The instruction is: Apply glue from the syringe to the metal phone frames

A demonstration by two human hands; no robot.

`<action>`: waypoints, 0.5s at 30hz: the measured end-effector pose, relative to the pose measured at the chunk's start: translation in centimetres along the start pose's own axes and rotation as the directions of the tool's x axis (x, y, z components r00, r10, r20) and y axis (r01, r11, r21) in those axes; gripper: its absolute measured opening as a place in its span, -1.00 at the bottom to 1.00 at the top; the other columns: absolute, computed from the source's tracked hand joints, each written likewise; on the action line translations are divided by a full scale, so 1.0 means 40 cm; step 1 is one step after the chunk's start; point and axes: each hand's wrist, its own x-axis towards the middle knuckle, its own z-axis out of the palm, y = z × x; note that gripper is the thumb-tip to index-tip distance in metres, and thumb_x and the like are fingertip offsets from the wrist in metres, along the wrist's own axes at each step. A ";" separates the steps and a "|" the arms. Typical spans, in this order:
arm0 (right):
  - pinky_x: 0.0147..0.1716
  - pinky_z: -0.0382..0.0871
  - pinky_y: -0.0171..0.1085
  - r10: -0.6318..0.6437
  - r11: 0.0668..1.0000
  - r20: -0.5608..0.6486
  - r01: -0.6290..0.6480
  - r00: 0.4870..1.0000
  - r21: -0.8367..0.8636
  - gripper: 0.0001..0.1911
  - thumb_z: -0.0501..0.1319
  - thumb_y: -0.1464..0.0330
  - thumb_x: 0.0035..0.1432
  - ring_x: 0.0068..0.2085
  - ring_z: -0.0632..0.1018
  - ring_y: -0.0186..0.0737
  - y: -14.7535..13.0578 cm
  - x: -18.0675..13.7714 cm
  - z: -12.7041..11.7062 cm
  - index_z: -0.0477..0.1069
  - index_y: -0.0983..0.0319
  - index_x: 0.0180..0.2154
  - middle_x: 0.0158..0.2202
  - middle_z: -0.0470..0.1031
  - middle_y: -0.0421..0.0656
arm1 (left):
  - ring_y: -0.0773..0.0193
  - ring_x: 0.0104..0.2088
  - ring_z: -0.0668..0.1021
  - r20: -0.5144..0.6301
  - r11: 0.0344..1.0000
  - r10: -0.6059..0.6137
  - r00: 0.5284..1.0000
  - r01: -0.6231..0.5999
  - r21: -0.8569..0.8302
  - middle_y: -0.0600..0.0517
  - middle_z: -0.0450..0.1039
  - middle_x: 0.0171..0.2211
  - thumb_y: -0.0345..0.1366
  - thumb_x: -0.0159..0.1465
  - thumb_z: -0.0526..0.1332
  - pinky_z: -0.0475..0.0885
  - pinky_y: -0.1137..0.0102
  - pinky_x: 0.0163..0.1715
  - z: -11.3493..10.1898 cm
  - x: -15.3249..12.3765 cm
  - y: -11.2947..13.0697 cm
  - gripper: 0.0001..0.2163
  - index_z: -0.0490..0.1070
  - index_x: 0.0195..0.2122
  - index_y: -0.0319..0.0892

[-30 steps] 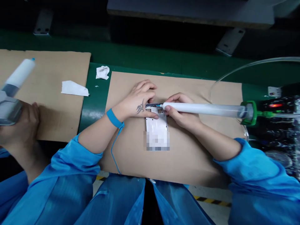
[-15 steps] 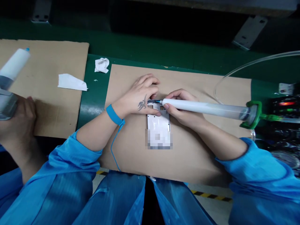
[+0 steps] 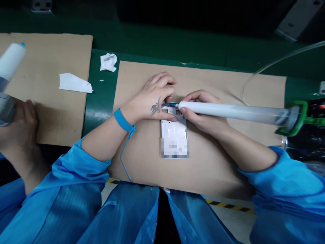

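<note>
A white phone frame [image 3: 174,130] lies on a brown cardboard sheet [image 3: 208,162] in front of me. My left hand [image 3: 152,98], with a blue wrist strap [image 3: 123,120], rests on the frame's top left corner and holds it down, fingers curled over the edge. My right hand [image 3: 203,113] grips a long white dispensing syringe [image 3: 233,111] like a pen. Its blue tip touches the top edge of the frame. A green cap [image 3: 294,118] at the syringe's rear joins a clear hose [image 3: 269,66].
Another person's hand [image 3: 15,125] at the far left holds a second white syringe [image 3: 10,62] over another cardboard sheet [image 3: 50,101]. A folded white wipe [image 3: 73,83] and a crumpled one [image 3: 108,62] lie near the green belt [image 3: 99,101].
The syringe tip has stayed at the frame's top edge, with little movement of either hand. The view has shifted, so everything sits slightly lower left to upper right than before.
</note>
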 end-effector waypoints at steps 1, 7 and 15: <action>-0.36 0.58 -0.18 0.004 1.000 0.000 -0.004 1.000 0.002 -0.77 0.52 0.14 0.22 -0.34 0.67 -0.15 -0.001 0.000 0.000 0.61 0.10 -0.20 -0.26 0.73 -0.16 | -0.33 0.58 0.30 -0.005 1.000 0.010 1.000 -0.010 0.001 -0.13 0.46 0.37 0.38 0.13 0.57 0.17 -0.26 0.62 0.002 0.000 -0.003 -0.37 0.42 -0.29 -0.06; -0.36 0.56 -0.15 0.029 0.999 -0.038 -0.028 0.999 0.029 -0.72 0.56 0.12 0.15 -0.35 0.66 -0.13 -0.002 -0.002 0.008 0.60 0.10 -0.23 -0.27 0.72 -0.14 | -0.41 0.57 0.29 -0.033 0.999 0.043 0.999 -0.043 -0.015 -0.22 0.46 0.39 0.38 0.10 0.58 0.19 -0.28 0.59 0.012 -0.001 -0.018 -0.38 0.47 -0.28 -0.06; -0.37 0.53 -0.14 0.060 0.998 -0.012 -0.060 0.998 0.016 -0.72 0.55 0.11 0.12 -0.35 0.64 -0.12 0.001 0.000 0.001 0.60 0.09 -0.23 -0.27 0.73 -0.14 | -0.41 0.57 0.28 -0.020 0.998 0.055 0.998 -0.056 -0.013 -0.20 0.46 0.39 0.28 0.10 0.61 0.15 -0.25 0.62 0.013 0.000 -0.022 -0.46 0.54 -0.26 -0.05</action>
